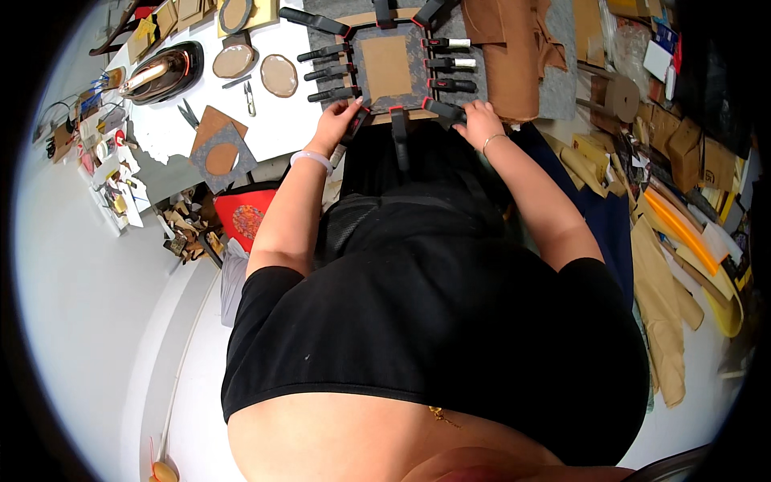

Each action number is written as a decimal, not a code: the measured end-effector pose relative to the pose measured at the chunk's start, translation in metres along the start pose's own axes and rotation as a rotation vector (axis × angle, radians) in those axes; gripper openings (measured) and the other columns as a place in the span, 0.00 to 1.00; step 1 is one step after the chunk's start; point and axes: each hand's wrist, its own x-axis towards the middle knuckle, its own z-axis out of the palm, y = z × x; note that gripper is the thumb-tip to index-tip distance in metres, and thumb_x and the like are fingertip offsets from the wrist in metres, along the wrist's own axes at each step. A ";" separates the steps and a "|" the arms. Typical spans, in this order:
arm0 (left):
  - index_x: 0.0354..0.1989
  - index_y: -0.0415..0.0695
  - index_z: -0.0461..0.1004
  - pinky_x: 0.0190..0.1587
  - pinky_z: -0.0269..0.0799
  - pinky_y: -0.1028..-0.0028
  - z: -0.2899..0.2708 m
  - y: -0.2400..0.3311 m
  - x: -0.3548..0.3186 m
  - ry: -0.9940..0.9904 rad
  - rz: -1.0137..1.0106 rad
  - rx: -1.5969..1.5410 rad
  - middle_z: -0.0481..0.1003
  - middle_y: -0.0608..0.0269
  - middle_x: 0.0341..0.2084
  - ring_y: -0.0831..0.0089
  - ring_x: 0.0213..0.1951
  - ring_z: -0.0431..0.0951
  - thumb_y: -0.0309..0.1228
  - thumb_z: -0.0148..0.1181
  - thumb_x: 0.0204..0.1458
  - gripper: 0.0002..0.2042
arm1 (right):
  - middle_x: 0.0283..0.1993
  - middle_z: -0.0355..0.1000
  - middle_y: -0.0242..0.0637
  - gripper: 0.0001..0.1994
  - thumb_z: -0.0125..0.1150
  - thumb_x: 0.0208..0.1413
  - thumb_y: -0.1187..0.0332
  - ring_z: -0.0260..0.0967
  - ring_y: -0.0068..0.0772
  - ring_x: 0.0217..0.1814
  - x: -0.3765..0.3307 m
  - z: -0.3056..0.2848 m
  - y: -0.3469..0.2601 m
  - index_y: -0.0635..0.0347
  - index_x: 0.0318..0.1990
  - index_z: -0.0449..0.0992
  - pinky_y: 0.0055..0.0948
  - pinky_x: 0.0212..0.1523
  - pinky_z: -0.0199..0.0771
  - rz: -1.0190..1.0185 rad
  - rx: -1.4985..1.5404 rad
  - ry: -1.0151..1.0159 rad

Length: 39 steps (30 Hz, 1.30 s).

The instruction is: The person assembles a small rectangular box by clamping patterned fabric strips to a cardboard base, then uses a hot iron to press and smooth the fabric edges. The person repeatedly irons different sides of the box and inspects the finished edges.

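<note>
A flat board [365,16] lies at the table's near edge, with a grey mottled piece [372,93] and a brown rectangle [387,67] at its middle. Several black clamps with red jaws grip it all round. At its near left corner, my left hand [331,128] has its fingers closed on a black clamp [358,122]. My right hand [482,124] grips the handle of another clamp [442,109] at the near right corner. Between my hands, one more clamp [399,136] points toward me.
Left on the white table are an iron [165,72], oval pieces [279,75], scissors [189,114], a small knife [250,100] and brown and grey sheets [221,145]. Brown leather [511,64] lies right. Rolls and boxes [683,153] crowd the right side; a red bag [245,213] hangs below.
</note>
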 end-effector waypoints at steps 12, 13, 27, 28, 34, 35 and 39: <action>0.44 0.39 0.81 0.35 0.77 0.76 0.002 0.018 0.002 -0.124 -0.145 -0.329 0.83 0.64 0.32 0.76 0.30 0.81 0.43 0.71 0.54 0.19 | 0.54 0.76 0.54 0.30 0.69 0.53 0.51 0.74 0.53 0.58 0.016 -0.020 0.016 0.68 0.55 0.75 0.41 0.59 0.74 -0.077 0.128 -0.300; 0.42 0.42 0.81 0.33 0.76 0.77 0.001 0.024 -0.004 -0.140 -0.174 -0.338 0.82 0.66 0.30 0.77 0.29 0.81 0.46 0.71 0.55 0.19 | 0.55 0.76 0.54 0.32 0.70 0.52 0.50 0.74 0.52 0.58 0.015 -0.027 0.016 0.68 0.56 0.74 0.40 0.59 0.74 -0.099 0.145 -0.335; 0.35 0.51 0.79 0.24 0.69 0.78 -0.027 0.166 -0.084 -0.169 -0.131 -0.061 0.71 0.74 0.18 0.82 0.20 0.71 0.66 0.63 0.53 0.28 | 0.31 0.76 0.29 0.21 0.58 0.64 0.47 0.74 0.21 0.32 0.000 -0.248 0.014 0.56 0.43 0.83 0.26 0.35 0.76 -0.127 0.430 -0.469; 0.30 0.53 0.77 0.22 0.68 0.79 -0.036 0.169 -0.083 -0.196 -0.164 -0.104 0.69 0.75 0.14 0.83 0.16 0.68 0.65 0.64 0.53 0.26 | 0.29 0.76 0.27 0.21 0.59 0.63 0.46 0.75 0.20 0.31 -0.007 -0.272 0.002 0.56 0.42 0.84 0.29 0.33 0.76 -0.106 0.445 -0.450; 0.58 0.41 0.70 0.52 0.79 0.66 -0.067 0.186 -0.046 -0.409 0.128 -0.147 0.77 0.56 0.45 0.64 0.44 0.81 0.47 0.62 0.61 0.25 | 0.45 0.83 0.39 0.18 0.54 0.68 0.59 0.80 0.31 0.44 0.021 -0.332 0.009 0.67 0.50 0.80 0.33 0.49 0.78 -0.009 0.883 -0.756; 0.61 0.41 0.69 0.51 0.81 0.65 -0.074 0.194 -0.040 -0.437 0.095 -0.234 0.77 0.52 0.49 0.61 0.46 0.82 0.46 0.60 0.63 0.25 | 0.47 0.82 0.39 0.19 0.54 0.68 0.58 0.79 0.31 0.48 0.028 -0.338 0.012 0.65 0.51 0.80 0.33 0.54 0.76 -0.108 1.053 -0.999; 0.65 0.41 0.67 0.48 0.85 0.60 -0.111 0.198 -0.009 -0.460 -0.035 -0.376 0.75 0.44 0.57 0.49 0.51 0.82 0.50 0.53 0.66 0.28 | 0.49 0.82 0.37 0.22 0.51 0.68 0.53 0.79 0.30 0.50 0.030 -0.364 0.027 0.62 0.54 0.79 0.30 0.54 0.73 -0.181 1.157 -0.698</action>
